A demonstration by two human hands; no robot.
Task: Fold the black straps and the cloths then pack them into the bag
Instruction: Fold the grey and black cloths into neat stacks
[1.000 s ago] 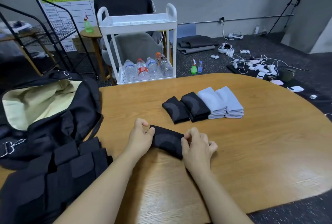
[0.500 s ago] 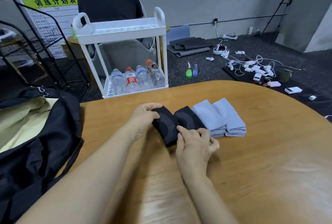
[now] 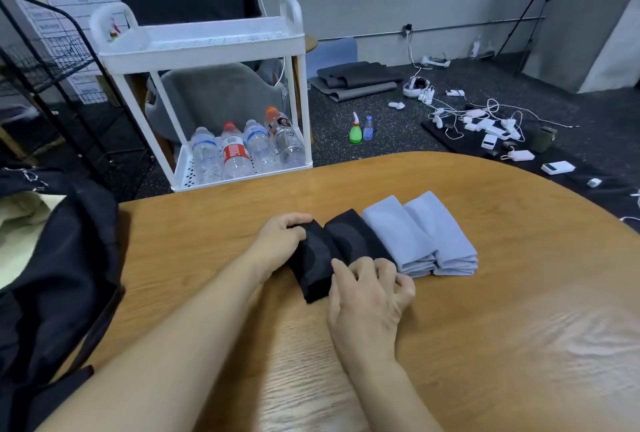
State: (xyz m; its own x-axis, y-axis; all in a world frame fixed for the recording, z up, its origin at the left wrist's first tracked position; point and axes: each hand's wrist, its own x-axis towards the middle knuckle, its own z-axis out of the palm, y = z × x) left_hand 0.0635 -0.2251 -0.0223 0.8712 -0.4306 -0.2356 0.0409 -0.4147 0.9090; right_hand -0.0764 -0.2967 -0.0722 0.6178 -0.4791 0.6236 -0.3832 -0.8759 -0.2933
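Observation:
A row of folded pieces lies mid-table: a folded black strap [image 3: 313, 260], a second black strap [image 3: 353, 239] beside it, then two folded light blue cloths [image 3: 394, 232] [image 3: 441, 230]. My left hand [image 3: 282, 241] grips the far left end of the first black strap. My right hand [image 3: 367, 289] holds that strap's near end, fingers curled over the near ends of the black straps. The open black bag [image 3: 65, 258], with a cream lining, sits at the table's left edge.
The wooden table [image 3: 502, 327] curves away on the right. Behind it stand a white cart [image 3: 204, 47] with water bottles, a black wire rack [image 3: 52, 60] and a seated person in black. Cables and devices litter the dark floor at right.
Both hands carried the folded black strap from the near table up into the row, setting it on the left against the other black straps. The view shifted right and the bag slid toward the left edge.

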